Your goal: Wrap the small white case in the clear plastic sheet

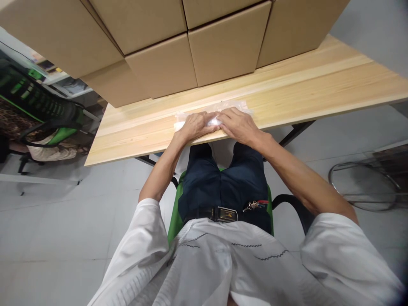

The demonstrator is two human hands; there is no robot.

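A crinkled, see-through plastic bag (213, 121) with something white in or under it lies near the front edge of the wooden table (287, 93). My left hand (196, 124) is on its left part, fingers bent and pressed together. From the other side my right hand (237, 122) grips the plastic, its fingers curled over. The two hands almost meet at the middle of the bag. Both palms and most of what they hold are hidden, so I cannot make out the white content.
Large cardboard boxes (226, 46) are stacked along the back of the table. At the left stands a green and black mesh chair (38, 97) with a person partly in view. A round metal stool frame (363, 187) is on the floor at the right.
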